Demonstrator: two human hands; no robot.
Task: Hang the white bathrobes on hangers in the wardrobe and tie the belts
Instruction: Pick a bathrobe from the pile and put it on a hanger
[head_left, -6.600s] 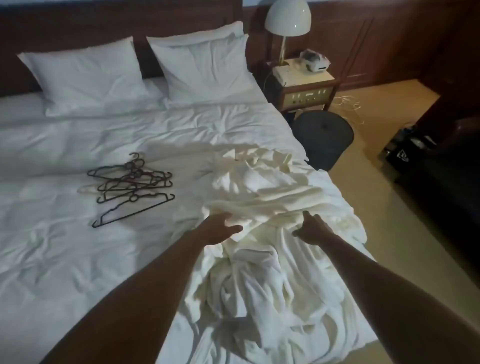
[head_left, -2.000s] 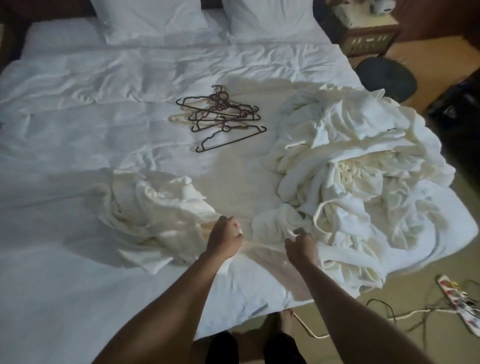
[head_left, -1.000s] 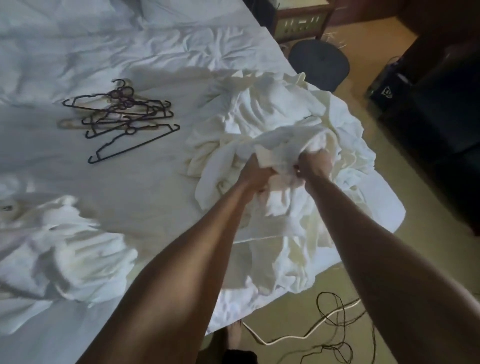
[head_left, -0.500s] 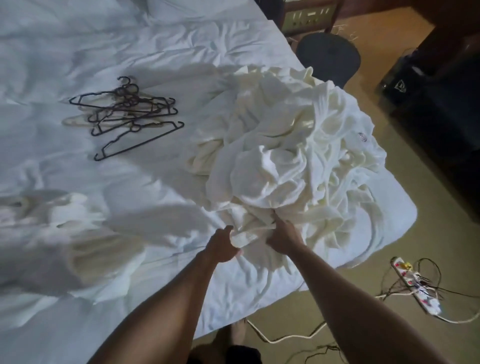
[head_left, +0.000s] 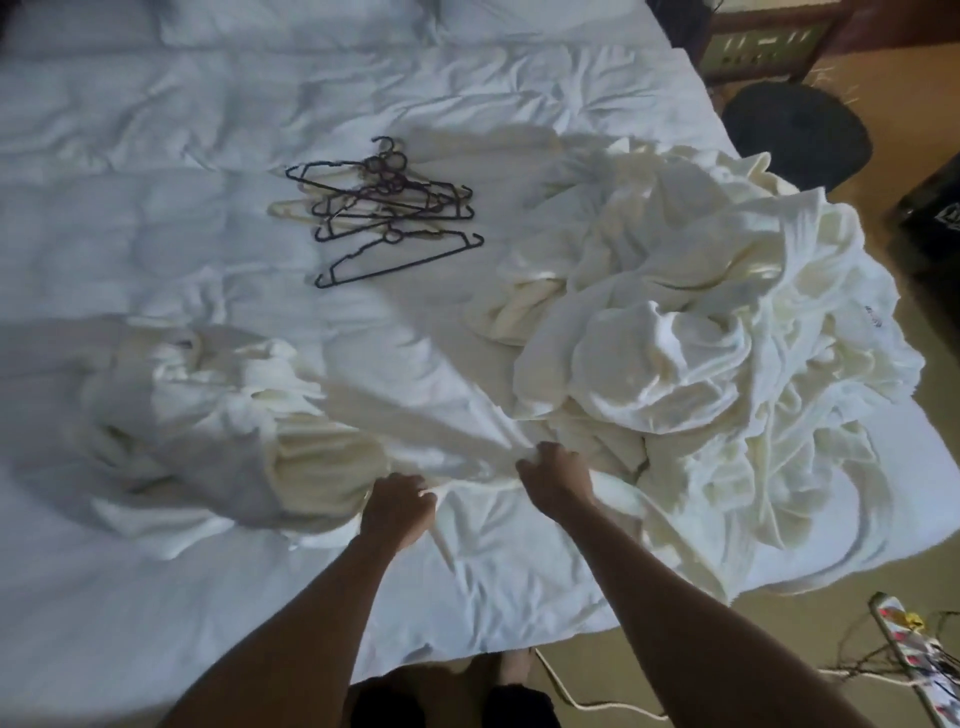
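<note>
A big heap of white bathrobes (head_left: 685, 353) lies on the right side of the bed. A second crumpled bathrobe (head_left: 218, 426) sits on the left, blurred. Between them a stretch of white robe cloth (head_left: 415, 415) runs across the sheet. My left hand (head_left: 397, 506) grips this cloth near the front edge. My right hand (head_left: 556, 475) grips it at the foot of the heap. Several dark hangers (head_left: 384, 208) lie tangled farther back on the bed. No wardrobe is in view.
The white bed (head_left: 156, 156) fills most of the view. A dark round stool (head_left: 795, 135) and a wooden nightstand (head_left: 769, 41) stand at the far right. A power strip (head_left: 914, 649) and cables (head_left: 582, 701) lie on the floor near my feet.
Both hands have pulled a robe out of the heap and dragged it leftward toward the loose robe. The view has swung left, bringing the hangers toward the middle.
</note>
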